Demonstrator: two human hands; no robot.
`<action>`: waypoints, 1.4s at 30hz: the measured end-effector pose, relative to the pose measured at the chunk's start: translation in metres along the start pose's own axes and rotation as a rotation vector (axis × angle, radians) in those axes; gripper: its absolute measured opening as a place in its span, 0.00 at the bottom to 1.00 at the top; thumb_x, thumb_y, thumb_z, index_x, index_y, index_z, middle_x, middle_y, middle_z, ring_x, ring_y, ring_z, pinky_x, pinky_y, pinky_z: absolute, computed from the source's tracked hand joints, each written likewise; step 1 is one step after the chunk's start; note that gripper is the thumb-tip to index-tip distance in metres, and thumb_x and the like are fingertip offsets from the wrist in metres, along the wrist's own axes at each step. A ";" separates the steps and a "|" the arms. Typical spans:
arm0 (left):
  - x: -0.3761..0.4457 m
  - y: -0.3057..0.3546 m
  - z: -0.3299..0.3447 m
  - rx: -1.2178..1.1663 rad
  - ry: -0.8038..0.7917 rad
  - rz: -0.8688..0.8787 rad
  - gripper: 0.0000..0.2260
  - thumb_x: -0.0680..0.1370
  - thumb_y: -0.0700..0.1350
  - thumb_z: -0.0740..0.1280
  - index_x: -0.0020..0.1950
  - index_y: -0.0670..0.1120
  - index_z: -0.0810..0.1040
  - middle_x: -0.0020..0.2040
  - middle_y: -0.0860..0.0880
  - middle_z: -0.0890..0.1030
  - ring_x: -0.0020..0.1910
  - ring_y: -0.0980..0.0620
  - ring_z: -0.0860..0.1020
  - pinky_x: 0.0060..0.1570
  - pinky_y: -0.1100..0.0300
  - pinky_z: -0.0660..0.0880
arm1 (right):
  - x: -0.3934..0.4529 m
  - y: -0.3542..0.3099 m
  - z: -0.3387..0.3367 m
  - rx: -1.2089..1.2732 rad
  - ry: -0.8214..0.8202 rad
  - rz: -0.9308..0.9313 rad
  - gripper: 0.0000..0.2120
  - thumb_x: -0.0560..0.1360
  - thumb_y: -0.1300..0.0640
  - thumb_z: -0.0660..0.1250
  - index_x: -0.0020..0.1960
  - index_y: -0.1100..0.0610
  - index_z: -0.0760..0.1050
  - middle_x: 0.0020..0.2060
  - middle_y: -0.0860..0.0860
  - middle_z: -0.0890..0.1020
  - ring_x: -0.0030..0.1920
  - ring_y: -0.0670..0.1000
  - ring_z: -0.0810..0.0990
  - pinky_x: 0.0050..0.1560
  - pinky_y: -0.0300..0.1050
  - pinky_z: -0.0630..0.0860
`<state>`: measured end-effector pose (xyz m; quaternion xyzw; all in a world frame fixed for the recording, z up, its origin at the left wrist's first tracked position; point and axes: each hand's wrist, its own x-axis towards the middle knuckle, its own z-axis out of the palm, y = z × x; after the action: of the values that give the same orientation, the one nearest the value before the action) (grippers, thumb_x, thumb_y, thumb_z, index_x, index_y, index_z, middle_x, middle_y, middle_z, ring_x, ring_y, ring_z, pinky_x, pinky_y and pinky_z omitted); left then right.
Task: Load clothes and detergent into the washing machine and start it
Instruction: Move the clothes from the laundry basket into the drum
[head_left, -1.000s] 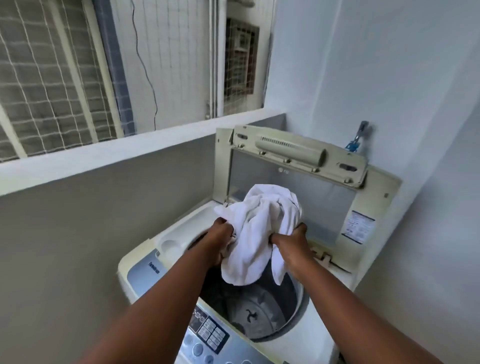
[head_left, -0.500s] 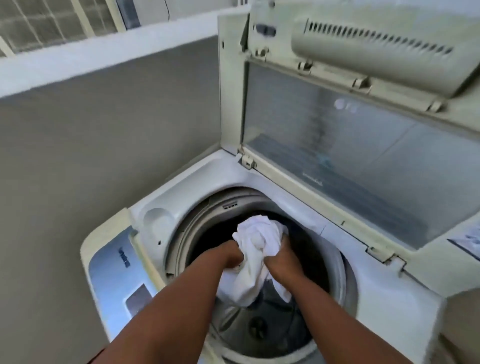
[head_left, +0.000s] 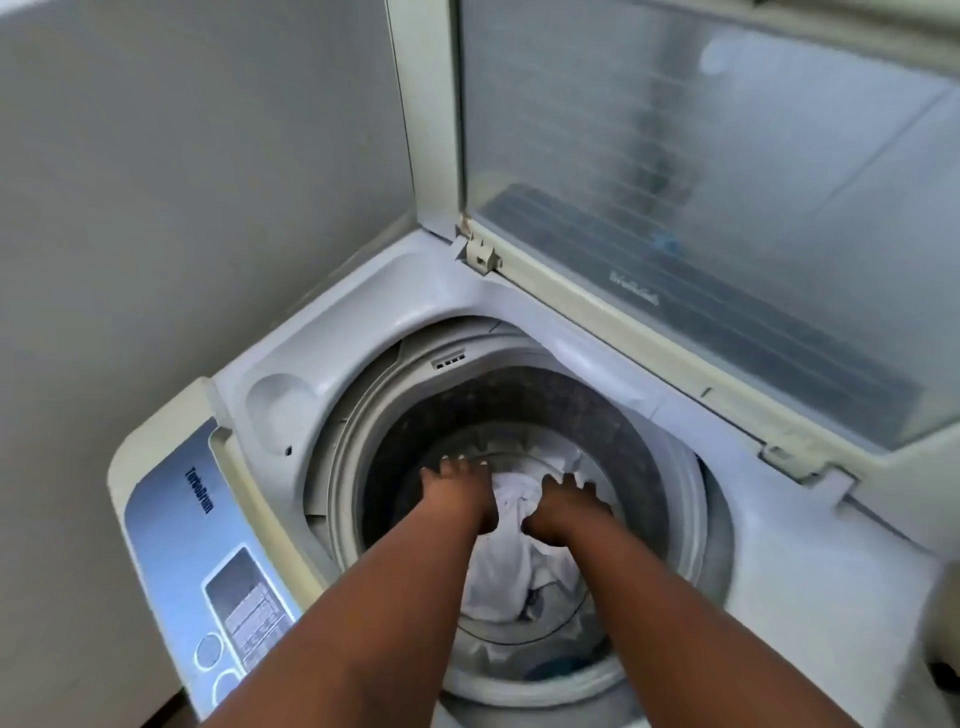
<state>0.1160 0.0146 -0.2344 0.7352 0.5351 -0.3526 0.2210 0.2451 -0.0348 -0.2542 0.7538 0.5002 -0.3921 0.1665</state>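
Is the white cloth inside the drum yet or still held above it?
Inside. The white cloth lies crumpled at the drum bottom, with the left hand and right hand spread open over it.

A white cloth (head_left: 511, 564) is lying crumpled at the bottom of the drum (head_left: 631, 441) of a top-loading washing machine (head_left: 810, 582). The machine's lid (head_left: 727, 171) is standing open, tilted back, its window pane looking cloudy.

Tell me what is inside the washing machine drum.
A white garment lies at the bottom of the drum, with the left hand and right hand spread over it. Anything beneath the cloth is hidden.
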 end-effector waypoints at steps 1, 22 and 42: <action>-0.013 0.005 -0.004 0.031 0.060 0.042 0.35 0.78 0.54 0.60 0.79 0.50 0.45 0.79 0.43 0.46 0.78 0.40 0.46 0.73 0.37 0.48 | -0.012 0.002 -0.001 -0.003 0.034 -0.035 0.37 0.76 0.41 0.58 0.78 0.52 0.47 0.78 0.55 0.48 0.77 0.62 0.47 0.73 0.61 0.57; -0.291 0.148 -0.066 0.230 0.638 0.634 0.44 0.72 0.73 0.57 0.79 0.53 0.45 0.79 0.45 0.46 0.78 0.42 0.42 0.76 0.44 0.43 | -0.363 0.191 -0.045 0.105 0.669 0.130 0.41 0.71 0.40 0.65 0.78 0.50 0.49 0.78 0.52 0.52 0.77 0.57 0.51 0.73 0.56 0.60; -0.265 0.382 0.058 0.095 0.347 0.629 0.43 0.74 0.70 0.56 0.79 0.51 0.40 0.79 0.44 0.42 0.78 0.43 0.41 0.75 0.48 0.42 | -0.332 0.443 0.082 0.293 0.312 0.176 0.35 0.72 0.44 0.63 0.76 0.51 0.55 0.73 0.54 0.62 0.73 0.59 0.59 0.68 0.55 0.66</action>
<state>0.4120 -0.3192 -0.0924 0.9222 0.2953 -0.1616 0.1903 0.5387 -0.4918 -0.1171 0.8621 0.3901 -0.3233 0.0093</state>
